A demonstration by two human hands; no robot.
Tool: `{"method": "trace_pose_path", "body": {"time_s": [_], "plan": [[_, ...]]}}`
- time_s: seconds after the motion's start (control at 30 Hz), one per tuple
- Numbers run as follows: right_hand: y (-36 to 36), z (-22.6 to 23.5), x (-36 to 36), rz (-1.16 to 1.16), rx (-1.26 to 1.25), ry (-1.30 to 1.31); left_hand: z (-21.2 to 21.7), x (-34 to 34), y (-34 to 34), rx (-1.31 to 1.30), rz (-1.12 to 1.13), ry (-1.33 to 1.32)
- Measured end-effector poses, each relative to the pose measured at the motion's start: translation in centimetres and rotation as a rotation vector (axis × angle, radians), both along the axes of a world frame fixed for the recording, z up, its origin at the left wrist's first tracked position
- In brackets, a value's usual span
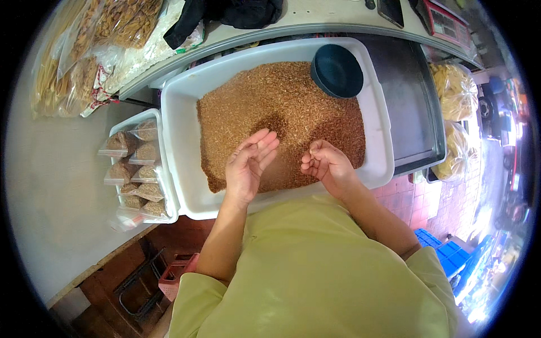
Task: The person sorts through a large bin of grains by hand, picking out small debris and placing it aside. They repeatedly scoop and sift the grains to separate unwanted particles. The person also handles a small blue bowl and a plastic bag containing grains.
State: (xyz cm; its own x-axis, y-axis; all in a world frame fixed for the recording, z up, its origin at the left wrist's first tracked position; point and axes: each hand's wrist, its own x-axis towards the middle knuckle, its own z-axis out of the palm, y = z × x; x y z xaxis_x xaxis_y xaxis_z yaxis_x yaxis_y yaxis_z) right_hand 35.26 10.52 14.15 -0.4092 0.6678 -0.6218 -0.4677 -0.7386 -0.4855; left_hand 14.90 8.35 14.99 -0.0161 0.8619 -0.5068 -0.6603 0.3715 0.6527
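Note:
Below me lies a white plastic tub (183, 169) holding a broad heap of brown, grain-like flakes (242, 107). Over its near middle my left hand (248, 166) is turned palm up, fingers stretched out and slightly cupped, with nothing seen resting on it. To its right, also above the flakes, my right hand (329, 168) has its fingers curled in and thumb and forefinger pinched together. Whether anything is between them is too small to tell. A round dark teal bowl (337, 70) sits in the tub's far right corner, on the flakes. A small hollow shows beyond my left fingertips.
Left of the tub stands a narrow white tray (171, 197) with several zip bags (121, 143) of brown grain. Bags of dried goods (127, 22), black cloth (242, 12) and a red scale (448, 25) occupy the far counter. A metal tray (403, 96) and yellowish bags (453, 90) are right.

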Motion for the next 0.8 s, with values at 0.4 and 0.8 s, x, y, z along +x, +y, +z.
{"method": "trace_pose_path", "body": {"time_s": [0.4,0.8], "plan": [[-0.5,0.1,0.1,0.038,0.036,-0.033,0.7,0.1,-0.8,0.057,-0.075,0.009],[-1.2,1.4,-1.0,0.199,0.195,-0.137,1.6,1.7,-1.3,0.749,-0.224,1.491]]}}
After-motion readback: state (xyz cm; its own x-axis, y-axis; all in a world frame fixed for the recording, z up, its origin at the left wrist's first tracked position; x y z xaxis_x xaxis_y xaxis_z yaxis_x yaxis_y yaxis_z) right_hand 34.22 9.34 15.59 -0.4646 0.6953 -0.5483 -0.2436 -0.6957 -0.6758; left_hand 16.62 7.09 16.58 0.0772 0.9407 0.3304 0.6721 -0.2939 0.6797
